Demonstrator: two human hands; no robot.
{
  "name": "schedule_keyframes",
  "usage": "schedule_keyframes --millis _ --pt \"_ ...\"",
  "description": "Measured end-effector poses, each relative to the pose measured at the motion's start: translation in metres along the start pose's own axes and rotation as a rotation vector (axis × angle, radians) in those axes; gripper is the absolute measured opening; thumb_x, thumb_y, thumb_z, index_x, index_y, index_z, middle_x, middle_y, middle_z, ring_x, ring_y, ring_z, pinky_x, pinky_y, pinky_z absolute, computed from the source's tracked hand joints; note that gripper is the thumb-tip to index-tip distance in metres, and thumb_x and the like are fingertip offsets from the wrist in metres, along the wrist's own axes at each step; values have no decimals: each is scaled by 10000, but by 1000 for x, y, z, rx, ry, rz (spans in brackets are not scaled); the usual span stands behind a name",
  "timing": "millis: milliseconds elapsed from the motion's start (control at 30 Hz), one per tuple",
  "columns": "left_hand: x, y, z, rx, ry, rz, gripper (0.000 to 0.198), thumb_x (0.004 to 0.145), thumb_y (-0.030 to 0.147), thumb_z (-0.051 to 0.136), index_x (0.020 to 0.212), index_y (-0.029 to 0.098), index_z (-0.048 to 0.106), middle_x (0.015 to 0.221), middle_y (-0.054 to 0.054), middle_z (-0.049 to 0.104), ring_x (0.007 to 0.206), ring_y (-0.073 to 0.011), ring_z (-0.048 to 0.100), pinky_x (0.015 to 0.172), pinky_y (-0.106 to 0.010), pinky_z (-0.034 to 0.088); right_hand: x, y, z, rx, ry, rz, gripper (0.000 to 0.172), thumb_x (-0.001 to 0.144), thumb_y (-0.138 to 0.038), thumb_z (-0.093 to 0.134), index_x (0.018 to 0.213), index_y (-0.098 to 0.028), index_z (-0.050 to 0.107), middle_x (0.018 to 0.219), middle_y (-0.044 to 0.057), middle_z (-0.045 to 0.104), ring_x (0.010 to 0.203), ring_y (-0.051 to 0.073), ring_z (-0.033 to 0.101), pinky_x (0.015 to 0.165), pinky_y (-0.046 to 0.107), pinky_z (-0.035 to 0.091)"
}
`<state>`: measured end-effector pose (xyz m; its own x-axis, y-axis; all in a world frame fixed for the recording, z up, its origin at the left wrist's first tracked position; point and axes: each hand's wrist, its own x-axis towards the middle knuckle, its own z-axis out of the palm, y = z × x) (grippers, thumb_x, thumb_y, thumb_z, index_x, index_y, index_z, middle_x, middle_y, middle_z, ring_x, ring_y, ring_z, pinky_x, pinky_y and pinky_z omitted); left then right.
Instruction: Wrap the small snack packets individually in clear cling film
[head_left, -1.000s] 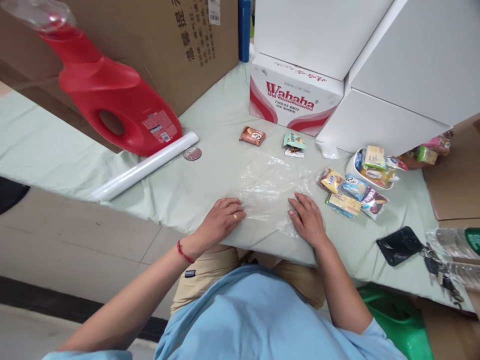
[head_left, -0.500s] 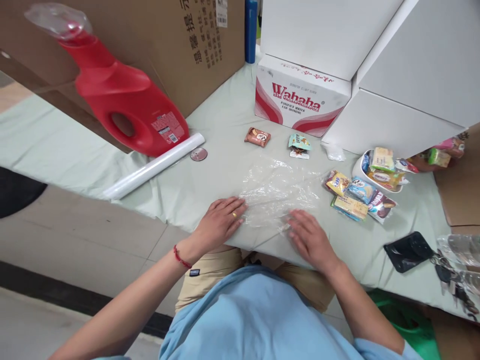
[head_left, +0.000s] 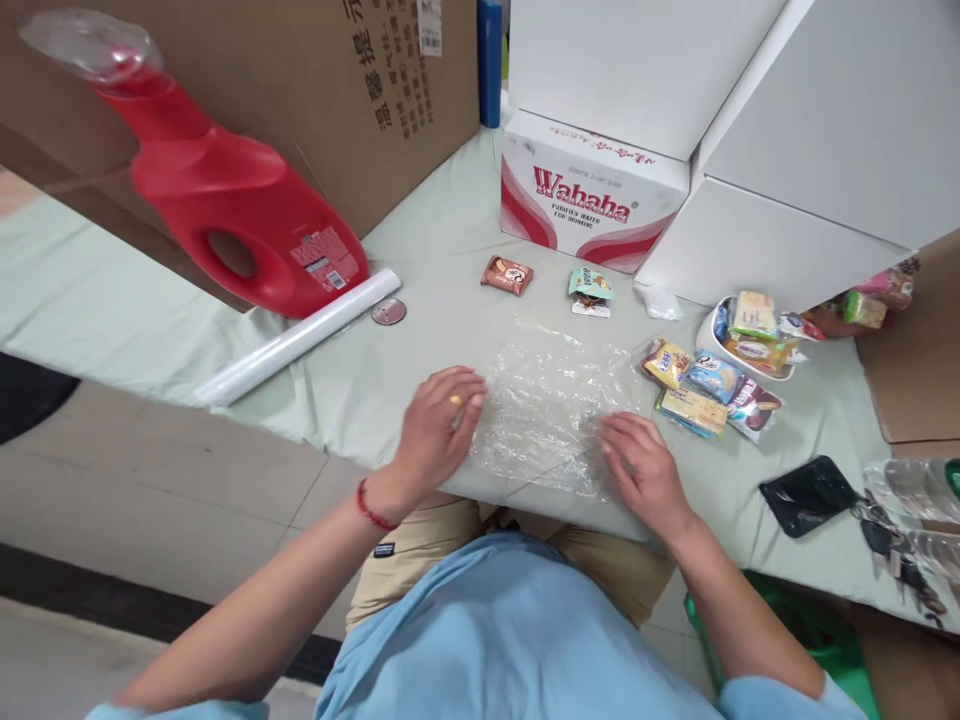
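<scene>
A crinkled sheet of clear plastic film point(head_left: 544, 405) lies spread on the cloth between my two hands. My left hand point(head_left: 441, 425), with a ring and a red bracelet, is at the film's left edge; its fingers are stretched out and the thumb stands apart, holding nothing. At the film's right edge is my right hand point(head_left: 646, 472), fingers extended and thumb apart, with nothing visibly gripped. Beyond the film lie a brown snack packet point(head_left: 508, 275) and a light-blue packet point(head_left: 591, 284). Several wrapped snacks point(head_left: 694, 410) sit to the right.
A white roll point(head_left: 300, 338) and a round metallic disc point(head_left: 389, 312) lie left, beside a red jug point(head_left: 247, 220). A Wahaba-like printed carton point(head_left: 592, 200) stands behind. On the right are a snack-filled white bowl point(head_left: 709, 340), a black pouch point(head_left: 808, 496) and keys point(head_left: 892, 550).
My hands have moved slightly apart, and my left thumb has lifted from the film. The film looks spread a little wider towards the table's front edge. The view has shifted slightly.
</scene>
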<state>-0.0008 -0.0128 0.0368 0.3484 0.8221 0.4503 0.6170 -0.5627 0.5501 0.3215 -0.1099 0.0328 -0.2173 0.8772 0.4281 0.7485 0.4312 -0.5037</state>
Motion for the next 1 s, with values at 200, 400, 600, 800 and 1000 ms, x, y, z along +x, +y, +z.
schedule_keyframes --millis 200,400,600,800,1000 --pt "21 -3 59 209 -383 -14 556 1111 420 314 1577 182 500 1692 -162 432 1569 -322 410 1274 -624 303 35 10 62 -167 -277 -12 520 1068 -331 543 1566 -182 535 1666 158 470 1587 335 367 1277 613 365" --pt "16 -38 50 336 -430 10 614 1101 470 344 1679 261 339 1735 -124 350 1597 -316 365 1310 -668 99 22 24 49 -26 -393 -13 496 1096 -381 485 1570 -244 538 1630 144 522 1538 292 457 1257 581 396" --pt "16 -31 47 338 -409 5 609 1101 475 363 1675 272 345 1722 -115 378 1588 -312 379 1301 -672 125 82 63 25 -12 -187 116 380 1075 -367 479 1361 -234 692 1304 129 738 1230 296 657 1098 504 526" --pt "16 -31 48 348 -407 -1 612 1096 480 370 1665 256 368 1717 -109 390 1583 -317 387 1298 -682 151 205 121 40 -424 -85 303 708 913 -185 625 1585 -54 445 1638 257 426 1471 406 381 1219 586 343" --pt "16 -29 47 340 -401 -11 596 1102 485 350 1648 249 404 1727 -100 365 1594 -293 371 1307 -659 148 241 131 37 -401 -31 382 392 1040 -178 394 1294 -90 678 1300 200 691 1274 313 552 1077 447 429"
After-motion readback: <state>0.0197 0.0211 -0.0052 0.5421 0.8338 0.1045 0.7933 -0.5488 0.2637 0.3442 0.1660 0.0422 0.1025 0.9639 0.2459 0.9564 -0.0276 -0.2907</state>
